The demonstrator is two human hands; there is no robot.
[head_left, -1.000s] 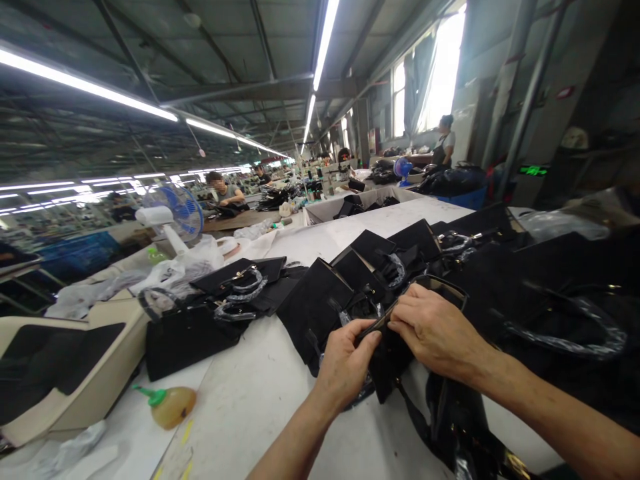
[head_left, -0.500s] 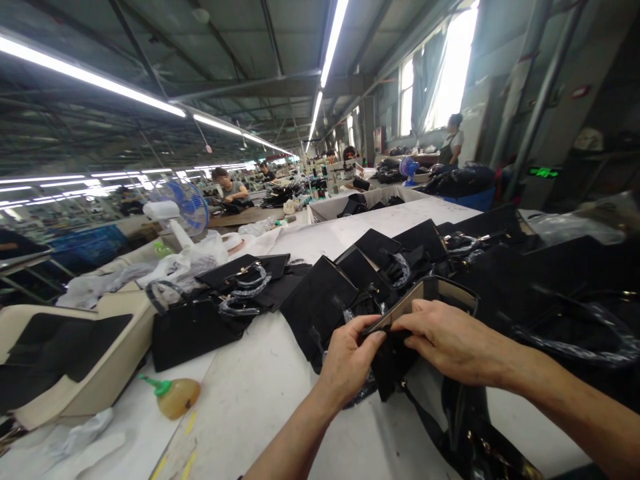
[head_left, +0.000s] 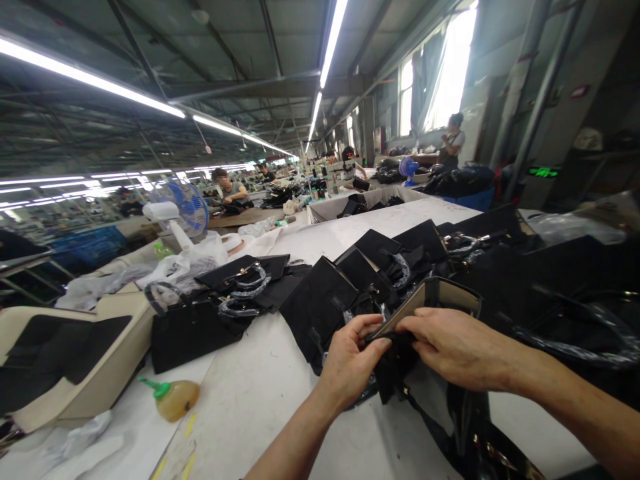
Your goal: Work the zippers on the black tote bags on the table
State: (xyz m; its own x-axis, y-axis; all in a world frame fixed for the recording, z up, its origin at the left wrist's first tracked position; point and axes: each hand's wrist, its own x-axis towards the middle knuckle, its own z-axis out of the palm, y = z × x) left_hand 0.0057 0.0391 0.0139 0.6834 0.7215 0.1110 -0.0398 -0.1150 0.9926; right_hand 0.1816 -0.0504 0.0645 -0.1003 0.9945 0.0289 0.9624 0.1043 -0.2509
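Note:
A black handbag with a beige lining is held tilted above the white table, its mouth turned up toward me. My left hand pinches the bag's near left corner between thumb and fingers. Closed on the edge just to the right of it is my right hand, its fingertips partly hidden by the bag. A black strap with gold-coloured fittings hangs below and rests on the table. Just beyond my hands stand several black handbags with handles wrapped in clear plastic.
Left on the table are more black bags, a bottle with a green spout and a cream bin holding black pieces. A blue fan stands behind. More black bags crowd the right side. Other people work farther off.
Both hands have shifted slightly, with the right hand a little lower and farther right along the bag's edge. The bag's mouth has tipped slightly. A distant person at right has raised an arm.

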